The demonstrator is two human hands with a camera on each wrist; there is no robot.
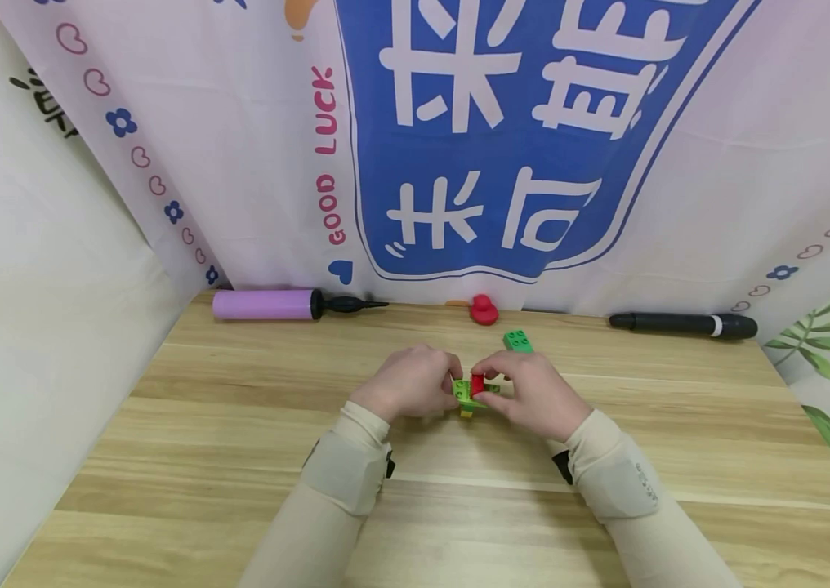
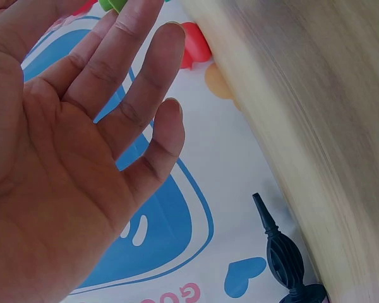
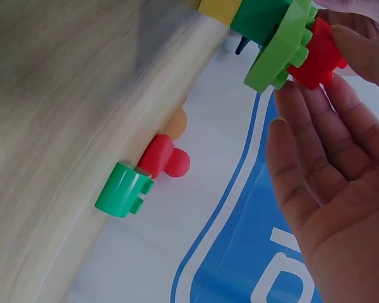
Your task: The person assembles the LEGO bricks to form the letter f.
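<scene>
My left hand pinches the left end of a light green toy plate with studs. With thumb and fingertips, my right hand holds a red toy brick on the plate's studded side. In the right wrist view, a dark green brick and a yellow brick sit beneath the light green plate, joined in one stack. Whether the red brick is fully pressed down cannot be told. The left wrist view shows the palm and fingers, with only a bit of green at the fingertips.
Just beyond my right hand lies a loose green brick. A red duck-like toy sits behind it by the printed cloth. Along the table's back edge are a purple hand pump at left and a black pen-shaped object at right.
</scene>
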